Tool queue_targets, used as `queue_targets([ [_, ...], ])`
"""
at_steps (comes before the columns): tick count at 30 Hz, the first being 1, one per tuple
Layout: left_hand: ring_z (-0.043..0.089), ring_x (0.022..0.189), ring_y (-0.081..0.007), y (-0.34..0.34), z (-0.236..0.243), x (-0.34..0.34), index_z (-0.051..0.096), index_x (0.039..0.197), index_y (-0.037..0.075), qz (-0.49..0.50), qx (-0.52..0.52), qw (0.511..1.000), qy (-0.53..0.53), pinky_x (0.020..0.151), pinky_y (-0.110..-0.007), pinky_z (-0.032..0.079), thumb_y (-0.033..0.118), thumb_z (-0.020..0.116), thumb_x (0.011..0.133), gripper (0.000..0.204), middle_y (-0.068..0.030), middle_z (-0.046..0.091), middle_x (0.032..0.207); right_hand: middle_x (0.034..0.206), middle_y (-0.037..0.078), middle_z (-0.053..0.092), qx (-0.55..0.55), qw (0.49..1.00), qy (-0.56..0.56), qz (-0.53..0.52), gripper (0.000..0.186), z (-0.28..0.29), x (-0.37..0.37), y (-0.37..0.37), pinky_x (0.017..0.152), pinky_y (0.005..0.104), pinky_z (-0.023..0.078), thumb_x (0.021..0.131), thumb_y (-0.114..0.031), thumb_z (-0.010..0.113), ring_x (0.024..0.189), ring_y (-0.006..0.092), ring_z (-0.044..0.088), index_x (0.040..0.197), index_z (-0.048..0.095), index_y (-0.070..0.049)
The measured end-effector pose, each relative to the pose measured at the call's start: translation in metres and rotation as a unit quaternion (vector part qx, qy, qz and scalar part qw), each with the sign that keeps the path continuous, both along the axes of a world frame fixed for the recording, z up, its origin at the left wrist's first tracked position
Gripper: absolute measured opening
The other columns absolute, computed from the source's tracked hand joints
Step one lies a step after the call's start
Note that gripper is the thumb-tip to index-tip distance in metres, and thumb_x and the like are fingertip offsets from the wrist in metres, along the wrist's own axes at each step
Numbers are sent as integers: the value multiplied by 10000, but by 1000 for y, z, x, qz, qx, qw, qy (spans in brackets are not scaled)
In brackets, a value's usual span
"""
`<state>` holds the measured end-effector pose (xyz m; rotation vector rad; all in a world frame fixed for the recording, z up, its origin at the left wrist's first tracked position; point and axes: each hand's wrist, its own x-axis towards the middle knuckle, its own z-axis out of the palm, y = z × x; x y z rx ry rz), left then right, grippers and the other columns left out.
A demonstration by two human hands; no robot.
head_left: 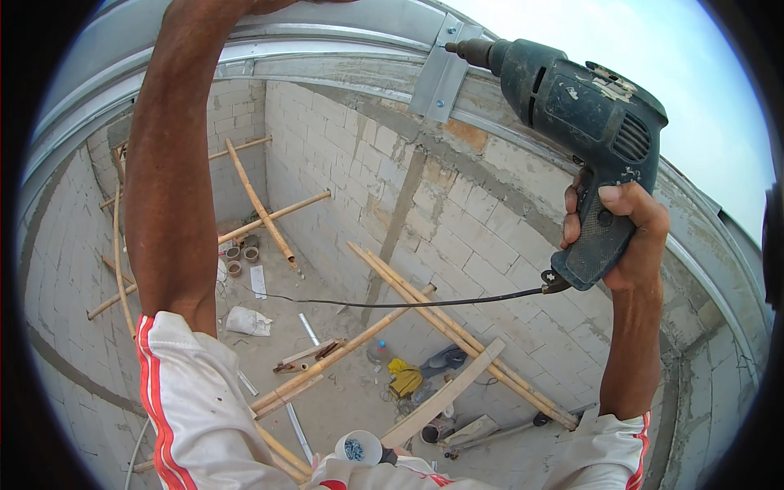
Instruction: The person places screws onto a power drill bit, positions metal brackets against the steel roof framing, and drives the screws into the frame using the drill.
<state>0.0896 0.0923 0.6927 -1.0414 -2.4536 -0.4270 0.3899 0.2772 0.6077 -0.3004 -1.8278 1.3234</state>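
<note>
My right hand (641, 224) is wrapped round the grip of a dark, paint-spattered corded drill (572, 102), held up at the upper right. The drill points left, its driver tip by the upper part of a galvanised metal bracket (439, 77); whether it touches a screw, I cannot tell. Bluish screw heads show on the bracket, which lies over a long metal channel (327, 47). At the top edge, my left hand (245, 6) is by the metal; most of its fingers are cut off. A black cable (408, 305) trails left from the drill.
A white cup (377, 445) of bluish screws is close to my body. Below, bamboo poles (457, 322) and a plank (449, 400) cross the space between block walls (506, 253). Far down on the floor lie a white sack (248, 321), a yellow cloth (404, 377) and several buckets.
</note>
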Motion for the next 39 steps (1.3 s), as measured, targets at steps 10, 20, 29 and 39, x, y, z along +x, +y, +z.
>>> queue_targets([
  [10, 123, 1481, -244, 6, 5, -21, 350, 1488, 280, 14, -11, 1000, 5, 1210, -511, 56, 667, 327, 937, 673, -40, 184, 1603, 754, 189, 621, 1, 1000, -8, -8, 413, 0, 1, 1, 447, 333, 540, 713, -219, 591, 515, 222, 636, 955, 577, 116],
  [20, 162, 1472, -260, -1, 0, 4, 354, 1489, 213, 25, 38, 999, -6, 1206, -520, 87, 696, 431, 889, 773, -57, 228, 1590, 751, 186, 618, 12, 1000, -2, 13, 385, -2, -1, -4, 446, 331, 539, 714, -194, 585, 524, 219, 637, 956, 576, 106],
  [29, 174, 1470, -273, 1, -3, 7, 324, 1500, 172, 39, 63, 997, -23, 1204, -517, 101, 712, 457, 867, 842, -71, 231, 1588, 786, 187, 601, 18, 999, -29, 0, 415, -2, 1, 1, 483, 343, 568, 713, -212, 560, 533, 220, 637, 1012, 545, 76],
  [39, 169, 1472, -264, 1, 4, 4, 364, 1483, 173, 54, 54, 996, -36, 1205, -512, 89, 697, 475, 867, 816, -68, 254, 1581, 780, 186, 605, 43, 999, -27, -9, 418, -4, -5, -5, 469, 341, 562, 701, -203, 564, 524, 219, 634, 1004, 551, 85],
])
